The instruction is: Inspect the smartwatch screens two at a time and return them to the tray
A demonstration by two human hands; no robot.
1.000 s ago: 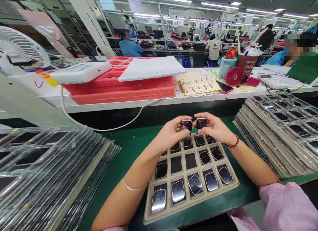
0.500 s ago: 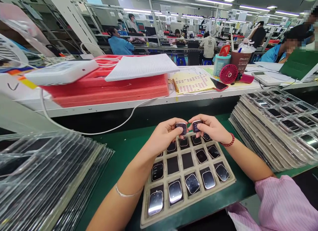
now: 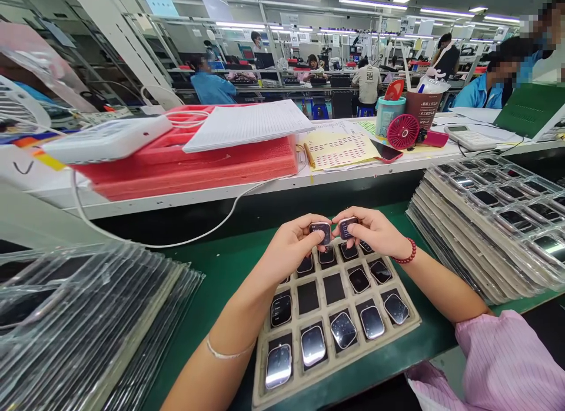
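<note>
My left hand (image 3: 295,246) grips a smartwatch (image 3: 321,229) without a strap, its thumb lying on the lit screen. A second smartwatch (image 3: 346,225) is pinched in my right hand (image 3: 375,231), thumb against its display, which shows small text. Both watches are held close together above the far edge of a beige compartment tray (image 3: 304,371). In the tray lie several more watch bodies, such as a watch with a lit menu (image 3: 281,309) on the left and a dark watch (image 3: 359,279) on the right. Two middle compartments (image 3: 308,297) show only black padding. My fingers partly hide the back row.
Stacked clear trays (image 3: 88,317) stand at the left, and another tall tray stack (image 3: 472,240) at the right. On the white shelf (image 3: 212,194) are red foam (image 3: 247,166), papers, a pink fan (image 3: 402,132) and a phone. A white cable (image 3: 220,222) hangs down. Other people sit farther off.
The camera view has shifted slightly. Both hands still hold their watches side by side, with only a tiny shift of thumbs and fingers. The tray's contents look the same.
</note>
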